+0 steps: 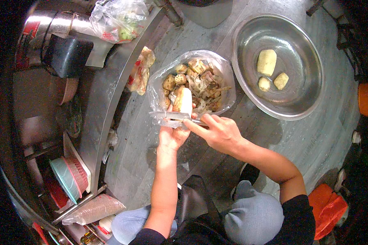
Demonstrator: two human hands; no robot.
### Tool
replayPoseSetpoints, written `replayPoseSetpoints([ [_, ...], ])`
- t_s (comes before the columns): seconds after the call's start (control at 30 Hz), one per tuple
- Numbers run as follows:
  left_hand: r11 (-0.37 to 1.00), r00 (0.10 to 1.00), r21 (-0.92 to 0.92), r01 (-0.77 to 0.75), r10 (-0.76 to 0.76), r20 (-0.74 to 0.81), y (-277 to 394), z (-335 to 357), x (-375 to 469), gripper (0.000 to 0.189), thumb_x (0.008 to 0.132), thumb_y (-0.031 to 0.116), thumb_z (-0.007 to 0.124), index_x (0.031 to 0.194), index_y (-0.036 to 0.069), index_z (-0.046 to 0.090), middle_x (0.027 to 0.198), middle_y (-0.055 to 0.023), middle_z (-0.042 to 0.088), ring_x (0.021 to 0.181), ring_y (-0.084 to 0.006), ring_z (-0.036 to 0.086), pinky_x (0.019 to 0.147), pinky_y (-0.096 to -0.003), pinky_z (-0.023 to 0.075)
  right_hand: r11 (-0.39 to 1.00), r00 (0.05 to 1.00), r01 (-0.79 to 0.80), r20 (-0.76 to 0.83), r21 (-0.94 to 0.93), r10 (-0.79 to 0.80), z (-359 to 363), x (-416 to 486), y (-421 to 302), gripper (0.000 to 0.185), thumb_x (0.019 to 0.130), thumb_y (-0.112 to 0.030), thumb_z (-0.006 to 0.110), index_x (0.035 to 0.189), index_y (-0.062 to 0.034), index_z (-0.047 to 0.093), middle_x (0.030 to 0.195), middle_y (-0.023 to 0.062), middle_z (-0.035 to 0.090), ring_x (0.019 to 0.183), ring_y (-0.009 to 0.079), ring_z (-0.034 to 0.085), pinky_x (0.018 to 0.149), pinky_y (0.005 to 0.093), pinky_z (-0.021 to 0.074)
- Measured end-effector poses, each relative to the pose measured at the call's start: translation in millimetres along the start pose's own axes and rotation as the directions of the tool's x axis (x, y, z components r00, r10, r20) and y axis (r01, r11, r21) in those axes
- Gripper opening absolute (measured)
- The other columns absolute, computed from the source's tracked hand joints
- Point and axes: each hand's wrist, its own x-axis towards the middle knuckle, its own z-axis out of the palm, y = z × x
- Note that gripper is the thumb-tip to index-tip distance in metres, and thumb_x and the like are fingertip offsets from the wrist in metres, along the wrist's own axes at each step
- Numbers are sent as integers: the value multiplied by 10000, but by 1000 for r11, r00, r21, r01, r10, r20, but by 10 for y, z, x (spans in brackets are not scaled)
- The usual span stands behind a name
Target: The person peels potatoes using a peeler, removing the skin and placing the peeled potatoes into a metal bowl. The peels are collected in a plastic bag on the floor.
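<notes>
My left hand (175,134) holds a partly peeled lotus root section (184,101) upright over the near rim of a clear plastic bag (158,78). In my right hand (219,130) is a metal peeler (174,115) with a serrated edge, its blade lying across the root's lower end. Unpeeled lotus root pieces (169,82) fill the bag's left side, and peelings (207,85) lie to their right. A wide stainless steel basin (314,88) stands to the right with a large peeled piece (266,62) and two smaller ones in it.
Along the left runs a metal counter (95,107) bearing a plastic bag of green produce (127,27) and a dark container (69,56). Teal and pink plastic baskets (66,177) and a filled bag (93,209) sit on its lower shelf. An orange bag (326,208) lies at lower right.
</notes>
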Motion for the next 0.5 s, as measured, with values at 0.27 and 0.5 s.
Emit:
replayPoseSetpoints([
  [0.27, 999, 966, 23, -31, 24, 259, -22, -85, -195, 485, 993, 343, 402, 1365, 33, 420, 1193, -197, 563, 867, -302, 552, 626, -337, 484, 910, 899, -366, 180, -195, 400, 96, 30, 1035, 395, 825, -123, 576, 1205, -227, 594, 832, 124, 626, 629, 281, 664, 524, 402, 534],
  [0.5, 993, 980, -114, 35, -11, 201, 89, -279, -31, 519, 975, 380, 441, 1346, 17, 424, 1166, -205, 556, 864, -283, 549, 612, -328, 508, 901, 891, -430, 131, -57, 434, -116, 135, 379, 454, 792, -68, 582, 1230, -183, 550, 819, 115, 582, 648, 291, 653, 523, 405, 537],
])
